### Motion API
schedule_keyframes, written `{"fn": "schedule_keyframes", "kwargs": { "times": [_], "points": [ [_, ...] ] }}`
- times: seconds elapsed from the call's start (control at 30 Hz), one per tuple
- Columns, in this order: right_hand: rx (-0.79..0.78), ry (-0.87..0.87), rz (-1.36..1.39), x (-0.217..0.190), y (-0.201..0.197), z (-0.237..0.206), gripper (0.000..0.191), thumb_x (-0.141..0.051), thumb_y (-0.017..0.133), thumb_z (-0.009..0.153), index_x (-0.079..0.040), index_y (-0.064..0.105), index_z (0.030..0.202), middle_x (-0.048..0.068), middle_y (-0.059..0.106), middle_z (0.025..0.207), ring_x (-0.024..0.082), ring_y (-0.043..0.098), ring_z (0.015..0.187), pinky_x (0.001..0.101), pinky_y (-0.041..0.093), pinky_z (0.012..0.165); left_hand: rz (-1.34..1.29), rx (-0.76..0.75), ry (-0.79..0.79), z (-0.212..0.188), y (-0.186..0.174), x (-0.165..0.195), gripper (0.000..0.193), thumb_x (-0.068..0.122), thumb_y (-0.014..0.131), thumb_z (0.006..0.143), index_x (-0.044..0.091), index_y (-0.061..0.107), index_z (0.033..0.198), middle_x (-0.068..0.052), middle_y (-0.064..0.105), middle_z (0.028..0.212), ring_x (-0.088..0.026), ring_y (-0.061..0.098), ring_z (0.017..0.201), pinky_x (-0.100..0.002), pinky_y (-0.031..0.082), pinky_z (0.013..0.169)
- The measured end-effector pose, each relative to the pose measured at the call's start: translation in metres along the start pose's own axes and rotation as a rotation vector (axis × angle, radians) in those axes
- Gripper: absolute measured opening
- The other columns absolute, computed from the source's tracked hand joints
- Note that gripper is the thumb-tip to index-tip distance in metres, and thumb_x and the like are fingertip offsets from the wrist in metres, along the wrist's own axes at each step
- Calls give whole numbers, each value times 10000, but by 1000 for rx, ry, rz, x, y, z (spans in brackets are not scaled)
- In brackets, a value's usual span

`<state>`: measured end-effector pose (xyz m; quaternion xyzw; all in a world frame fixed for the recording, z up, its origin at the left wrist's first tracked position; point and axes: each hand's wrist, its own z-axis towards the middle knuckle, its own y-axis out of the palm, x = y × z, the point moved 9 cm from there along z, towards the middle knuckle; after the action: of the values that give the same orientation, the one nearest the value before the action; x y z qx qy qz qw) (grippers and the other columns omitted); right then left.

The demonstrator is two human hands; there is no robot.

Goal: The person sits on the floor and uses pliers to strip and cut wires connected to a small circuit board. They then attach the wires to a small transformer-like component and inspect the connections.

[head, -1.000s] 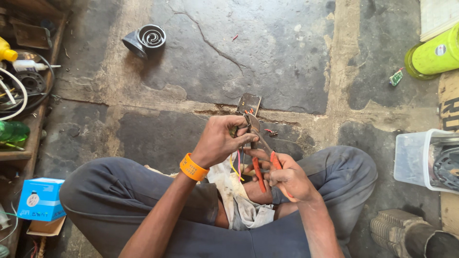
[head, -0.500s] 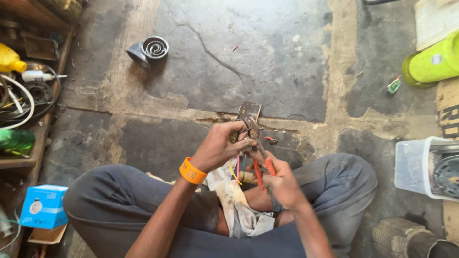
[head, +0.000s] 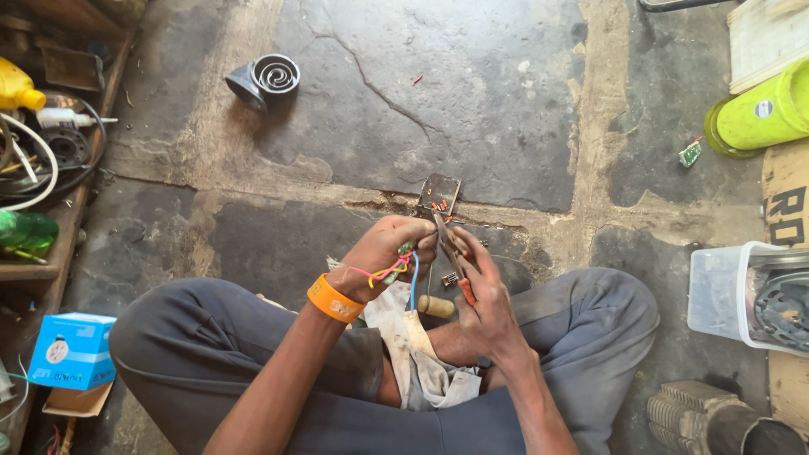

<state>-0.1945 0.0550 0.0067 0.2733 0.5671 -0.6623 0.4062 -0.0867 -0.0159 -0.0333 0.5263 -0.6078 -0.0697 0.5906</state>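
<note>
I sit cross-legged on a stone floor. My left hand (head: 383,253), with an orange wristband, grips a small part with a bundle of coloured wires (head: 389,271) hanging from it. My right hand (head: 482,297) holds red-handled pliers (head: 452,253), whose jaws point up at the part in the left hand. A small brown circuit board (head: 441,195) lies on the floor just beyond my hands. A wooden-handled tool (head: 435,307) and a dirty white cloth (head: 413,354) rest on my lap.
A grey spiral-shaped part (head: 265,80) lies on the floor at upper left. A lime-green container (head: 758,114) and a clear plastic tub (head: 746,291) stand at the right. Shelves with bottles and cables (head: 34,160) run along the left, with a blue box (head: 72,350) below.
My hands have stayed over my lap. The right hand shifted the pliers so their jaws now meet the part in the left hand; the wires hang more visibly.
</note>
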Motion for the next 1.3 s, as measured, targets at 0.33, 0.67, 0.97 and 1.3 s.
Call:
{"fn": "schedule_keyframes", "kwargs": {
  "times": [0.33,0.67,0.97,1.3],
  "points": [
    [-15,201,158,16,2,-4,383,109,474,751,18,672,1065,146,716,1201,194,732,939,326,578,839,913,331,416,-14,18,52,204,212,601,988,51,653,875,12,616,675,-98,552,604,-303,477,552],
    [-84,535,680,41,22,-18,560,74,418,712,-42,538,1246,60,642,934,111,591,730,249,491,576,1187,325,464,-21,31,71,471,203,867,790,22,446,681,-89,423,590,-149,378,540,-343,356,494],
    [-133,630,779,59,34,-31,457,93,412,717,-1,582,1130,41,580,878,99,529,703,250,461,591,1075,390,514,-20,17,52,494,175,849,786,38,388,672,-35,425,593,-82,400,581,-298,406,508],
    [229,620,864,93,1,-24,539,53,418,680,-24,553,1196,78,617,916,167,638,807,283,558,741,1109,397,470,2,30,17,448,180,830,771,6,430,673,-103,393,587,-195,353,548,-359,378,506]
  ]
}}
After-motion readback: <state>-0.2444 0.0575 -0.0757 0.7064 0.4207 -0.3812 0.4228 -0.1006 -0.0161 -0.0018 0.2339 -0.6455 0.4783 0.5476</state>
